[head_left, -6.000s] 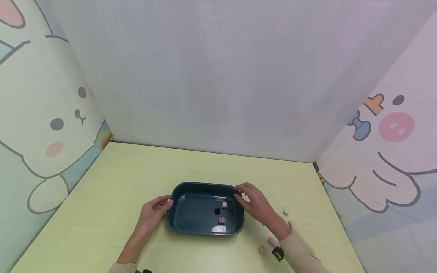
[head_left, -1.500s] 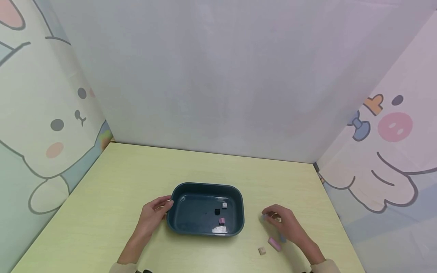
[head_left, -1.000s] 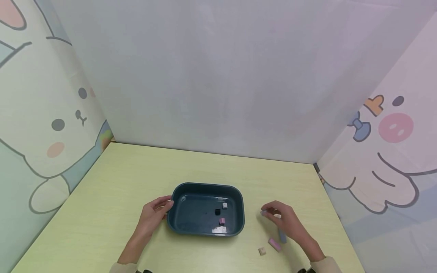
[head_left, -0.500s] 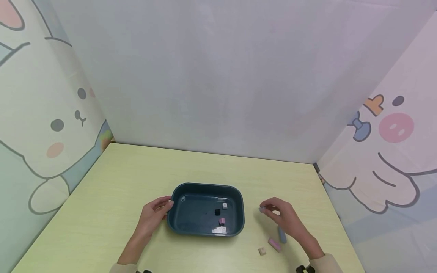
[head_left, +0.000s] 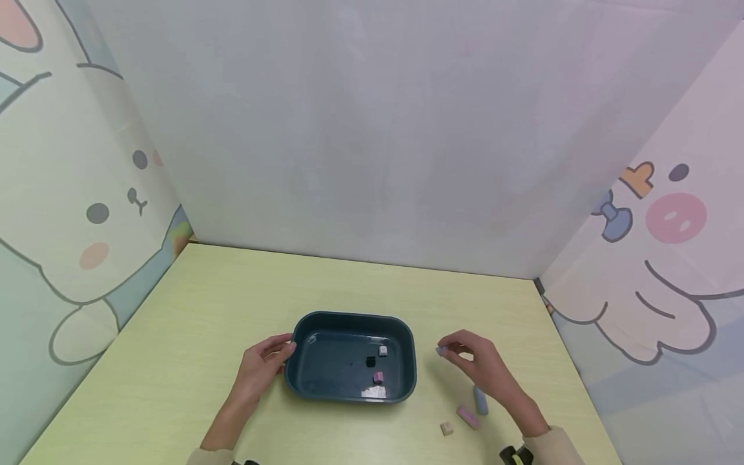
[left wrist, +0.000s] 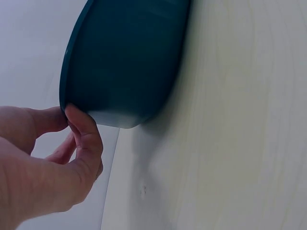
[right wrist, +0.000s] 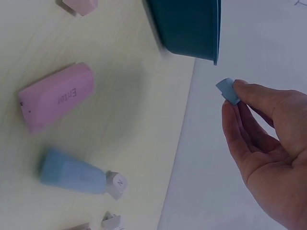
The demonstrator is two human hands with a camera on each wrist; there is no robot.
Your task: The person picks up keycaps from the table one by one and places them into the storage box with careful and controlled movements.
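Now we pinch a blue keycap in our right hand beside the tray, whose left rim our left hand grips.

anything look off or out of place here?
Nothing damaged or spilled. Loose keycaps lie on the table right of the dark teal tray: a pink Enter keycap, a long blue keycap, small white ones. The right hand pinches a small blue keycap; the left hand grips the tray's rim.
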